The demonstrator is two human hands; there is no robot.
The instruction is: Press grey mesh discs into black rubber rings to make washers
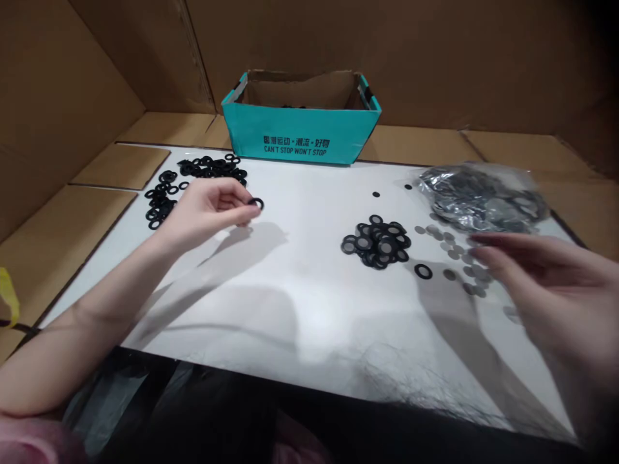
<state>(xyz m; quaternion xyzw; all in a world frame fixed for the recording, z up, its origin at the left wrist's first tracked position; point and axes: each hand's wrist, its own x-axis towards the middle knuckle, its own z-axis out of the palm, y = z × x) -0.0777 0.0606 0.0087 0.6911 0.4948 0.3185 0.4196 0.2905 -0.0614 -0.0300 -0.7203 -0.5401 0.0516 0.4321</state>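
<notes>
My left hand [217, 203] pinches a black rubber ring [261, 203] between thumb and fingers, raised above the white board [300, 258]. Behind that hand lies a spread of black rings [207, 169]. On the right, my right hand [556, 283] hovers over scattered small grey discs [476, 274], its thumb and fingertips pressed together. Whatever is between those fingertips, if anything, is too small to tell. Between my hands sits a pile of black rings with grey mesh-like centres [382, 243]. One single ring [423, 271] lies apart at the pile's right.
A turquoise box [300, 132] with dark pieces inside stands at the back. At the back right rests a clear plastic bag [483, 196] of dark and grey pieces. Two small black discs [376, 194] lie left of the bag. Cardboard walls [411, 64] surround the board.
</notes>
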